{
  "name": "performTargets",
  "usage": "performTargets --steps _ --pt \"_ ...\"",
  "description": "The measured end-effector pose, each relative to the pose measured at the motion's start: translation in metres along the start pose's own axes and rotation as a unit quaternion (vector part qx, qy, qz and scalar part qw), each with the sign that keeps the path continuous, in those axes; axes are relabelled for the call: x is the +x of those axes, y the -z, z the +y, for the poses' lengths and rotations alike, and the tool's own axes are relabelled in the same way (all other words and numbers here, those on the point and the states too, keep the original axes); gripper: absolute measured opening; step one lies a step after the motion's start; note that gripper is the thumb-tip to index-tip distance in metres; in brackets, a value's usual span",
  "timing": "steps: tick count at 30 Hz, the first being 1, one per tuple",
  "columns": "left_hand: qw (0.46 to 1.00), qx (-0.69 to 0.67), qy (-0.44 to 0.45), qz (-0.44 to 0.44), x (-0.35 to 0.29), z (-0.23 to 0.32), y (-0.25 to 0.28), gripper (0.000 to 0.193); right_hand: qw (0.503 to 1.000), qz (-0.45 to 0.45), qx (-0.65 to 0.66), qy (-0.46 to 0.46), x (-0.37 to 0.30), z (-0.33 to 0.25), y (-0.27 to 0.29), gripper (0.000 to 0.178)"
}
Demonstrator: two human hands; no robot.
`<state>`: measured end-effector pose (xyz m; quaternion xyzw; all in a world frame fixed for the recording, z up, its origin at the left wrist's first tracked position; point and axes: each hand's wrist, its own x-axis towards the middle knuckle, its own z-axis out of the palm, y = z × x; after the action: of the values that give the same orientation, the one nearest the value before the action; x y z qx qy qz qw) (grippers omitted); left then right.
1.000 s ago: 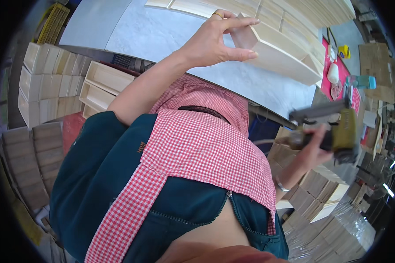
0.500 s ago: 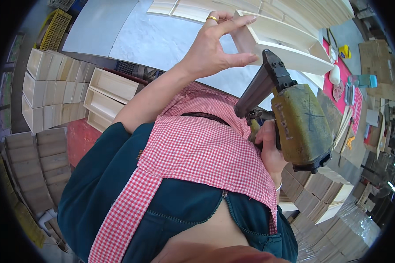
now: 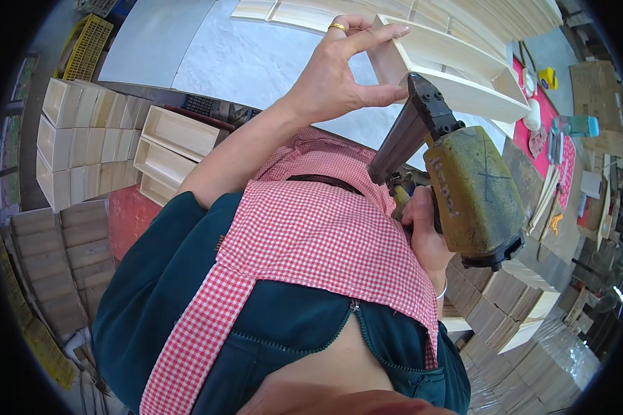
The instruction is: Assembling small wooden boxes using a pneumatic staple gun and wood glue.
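My left hand (image 3: 342,72) grips the near left end of a long pale wooden box (image 3: 464,90), thumb low on its end and fingers over the top edge. The box is tilted above the worktable (image 3: 235,66). My right hand (image 3: 426,225) is wrapped around the handle of a worn yellow and black nail gun (image 3: 474,190); the tool's body hides part of these fingers. The gun's black nose meets the box's near lower corner, close to my left thumb. Whether it touches the wood I cannot tell.
Wooden pieces (image 3: 294,15) lie along the table's far side. Stacked wooden boxes (image 3: 90,142) and open boxes (image 3: 169,152) stand at the left. More stacks (image 3: 509,304) are at the lower right. A red cloth (image 3: 543,111) and a teal container (image 3: 580,126) lie at the right.
The nail gun's nose has shifted slightly left and up, closer to the box corner. The box's far end has swung slightly to the right. Both hands keep their grips.
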<state>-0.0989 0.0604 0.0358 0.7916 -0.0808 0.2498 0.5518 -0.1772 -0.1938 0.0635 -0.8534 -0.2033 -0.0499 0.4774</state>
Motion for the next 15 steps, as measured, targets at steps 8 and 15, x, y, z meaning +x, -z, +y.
performTargets --steps 8,15 --pt "1.000 0.003 -0.004 0.005 0.000 -0.001 -0.001 0.076 0.999 0.006 0.019 -0.038 0.002 -0.008 0.001 0.022" --pt "0.997 0.080 -0.012 -0.011 0.001 0.009 0.003 0.077 0.999 -0.008 0.041 -0.034 0.007 -0.009 -0.001 0.026"
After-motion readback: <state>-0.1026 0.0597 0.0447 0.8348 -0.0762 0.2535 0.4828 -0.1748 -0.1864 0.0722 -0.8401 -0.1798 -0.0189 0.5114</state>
